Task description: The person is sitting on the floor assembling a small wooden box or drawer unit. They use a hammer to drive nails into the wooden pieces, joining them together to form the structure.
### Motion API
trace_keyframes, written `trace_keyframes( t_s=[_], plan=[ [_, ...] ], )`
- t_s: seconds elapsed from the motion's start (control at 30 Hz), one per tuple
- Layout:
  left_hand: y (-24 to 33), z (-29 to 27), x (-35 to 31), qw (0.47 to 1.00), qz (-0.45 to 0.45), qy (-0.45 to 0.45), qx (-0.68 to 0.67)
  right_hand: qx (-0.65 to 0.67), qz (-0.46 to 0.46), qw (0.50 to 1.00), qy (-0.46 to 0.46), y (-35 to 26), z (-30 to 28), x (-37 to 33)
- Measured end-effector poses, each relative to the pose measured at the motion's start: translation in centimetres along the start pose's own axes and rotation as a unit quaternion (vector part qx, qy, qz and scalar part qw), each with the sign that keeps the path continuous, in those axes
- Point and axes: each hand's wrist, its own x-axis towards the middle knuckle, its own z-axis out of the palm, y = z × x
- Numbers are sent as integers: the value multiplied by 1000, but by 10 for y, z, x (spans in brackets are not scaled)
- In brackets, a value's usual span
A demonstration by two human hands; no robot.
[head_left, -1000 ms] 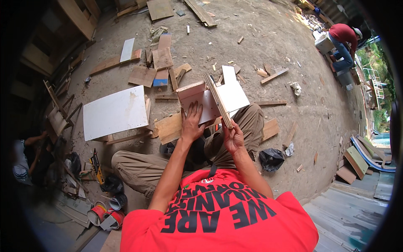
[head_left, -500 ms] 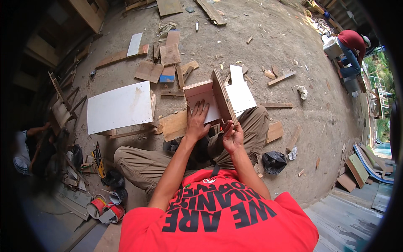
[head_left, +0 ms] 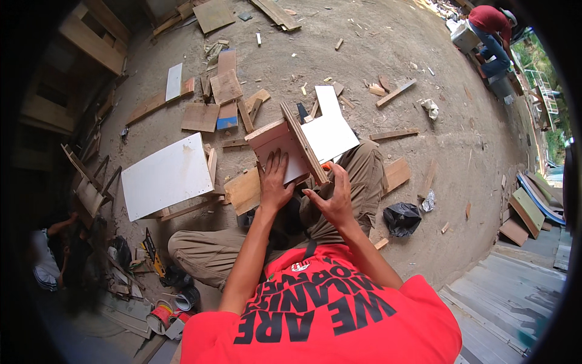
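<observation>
A small wooden box frame (head_left: 271, 131) leans over my lap, with a white inner face and a long upright board (head_left: 303, 144) along its right side. My left hand (head_left: 276, 182) lies flat inside it, fingers stretched over the white panel. Beside the board's lower end is my right hand (head_left: 335, 200), thumb and fingers apart, holding nothing I can see. Just behind those fingertips a bit of an orange object (head_left: 327, 165) shows; most of it is hidden by the board. A loose wooden board (head_left: 242, 191) sits beside my left hand.
A white-topped wooden piece (head_left: 167, 176) stands at the left, a white panel (head_left: 330, 134) beyond my right knee. Wood offcuts (head_left: 226, 88) litter the dirt floor. A black plastic bag (head_left: 402, 219) lies right; paint cans (head_left: 160, 316) stand lower left. Another person (head_left: 491, 36) bends over far right.
My right hand has let go of the board's lower end, and its fingers have spread. My left hand stays flat on the white panel. The whole view has shifted a little.
</observation>
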Motion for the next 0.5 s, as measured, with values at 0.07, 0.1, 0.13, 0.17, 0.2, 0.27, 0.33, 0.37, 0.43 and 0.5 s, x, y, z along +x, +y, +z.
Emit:
trace_keyframes(
  t_s=[0.07,0.1,0.13,0.17,0.2,0.27,0.33,0.37,0.43,0.5],
  plan=[
    [4,0,1,1000,5,-6,16,21,9,1000,-4,1,7,3],
    [5,0,1,1000,6,-10,25,37,3,999,-5,4,10,2],
    [6,-1,1,999,11,-14,38,54,-3,999,-5,9,12,1],
    [7,-2,3,999,18,-15,41,69,-9,998,-4,13,14,1],
    [6,-2,4,999,23,-16,44,104,-17,994,-5,13,14,2],
    [7,-2,5,998,34,-23,45,114,-1,993,-9,12,12,-3],
    [10,-3,3,998,32,-26,49,121,-1,993,-10,12,7,-6],
    [11,-3,4,998,31,-28,51,109,-3,994,-12,13,5,-5],
    [12,0,2,997,35,-27,64,84,-10,996,-21,19,-2,-5],
    [12,3,1,996,38,-20,72,79,-27,996,-20,27,-6,-2]
  ],
)
